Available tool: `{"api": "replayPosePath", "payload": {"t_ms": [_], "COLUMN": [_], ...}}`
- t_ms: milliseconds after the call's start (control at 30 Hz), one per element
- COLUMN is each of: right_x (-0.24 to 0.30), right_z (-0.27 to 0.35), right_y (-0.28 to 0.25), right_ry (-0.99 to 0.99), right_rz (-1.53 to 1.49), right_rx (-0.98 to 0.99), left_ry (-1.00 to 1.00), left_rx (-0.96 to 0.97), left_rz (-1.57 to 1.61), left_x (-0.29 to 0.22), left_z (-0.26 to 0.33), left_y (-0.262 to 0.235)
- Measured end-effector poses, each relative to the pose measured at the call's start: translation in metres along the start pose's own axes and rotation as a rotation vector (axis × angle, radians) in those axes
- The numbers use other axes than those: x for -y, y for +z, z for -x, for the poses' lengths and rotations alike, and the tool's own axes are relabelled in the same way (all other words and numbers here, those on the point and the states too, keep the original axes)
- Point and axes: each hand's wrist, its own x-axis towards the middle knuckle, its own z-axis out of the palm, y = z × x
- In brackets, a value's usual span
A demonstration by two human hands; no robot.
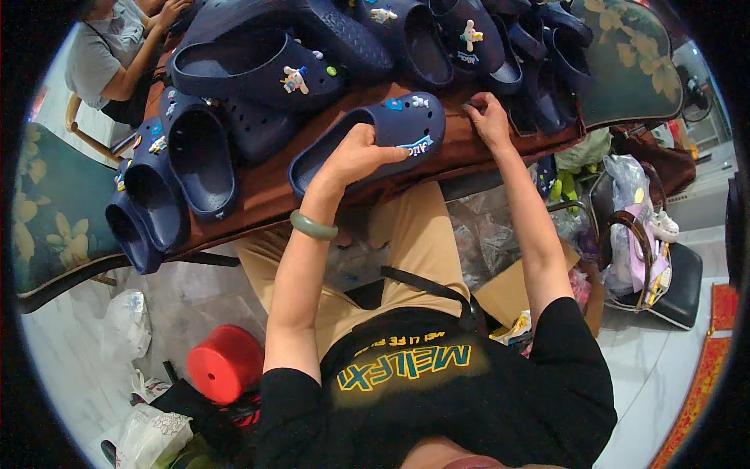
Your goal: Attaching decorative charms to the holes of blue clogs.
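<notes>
A navy foam clog (420,123) lies in front of me on the brown cloth, with small charms and a light-blue lettered badge on its holed toe. My left hand (358,156) is closed on it, the thumb stretched along the toe beside the badge and the other fingers mostly inside the foot opening. To the right of the toe, my right hand (490,123) is pinched just over the cloth. A small dark bit shows at its fingertips, too small to name. A green bangle (314,227) circles my left wrist.
Several navy clogs (199,156) crowd the far and left parts of the brown-covered table (258,184). Another person (117,55) sits at the far left. Below are a red round stool (225,363), plastic bags (129,324) and a black-seated chair (673,285) holding bagged goods.
</notes>
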Motion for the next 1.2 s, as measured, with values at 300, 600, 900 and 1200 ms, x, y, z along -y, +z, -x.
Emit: {"api": "replayPosePath", "payload": {"t_ms": [300,600,900,1200], "right_x": [0.085,0.107,0.106,0.109], "right_z": [0.037,0.045,0.062,0.063], "right_y": [-0.033,-0.023,-0.022,-0.027], "right_ry": [0.171,-0.566,-0.597,-0.666], "right_rz": [-0.915,-0.274,-0.125,0.009], "right_rx": [0.085,-0.165,-0.197,-0.253], "left_ry": [0.044,0.067,0.126,0.126], "left_rx": [0.002,-0.004,0.017,0.0], "left_rz": [0.047,-0.039,0.022,0.003], "left_x": [-0.003,0.003,0.011,0.017], "left_z": [0.006,0.004,0.003,0.0], "left_y": [0.0,0.001,0.002,0.003]}}
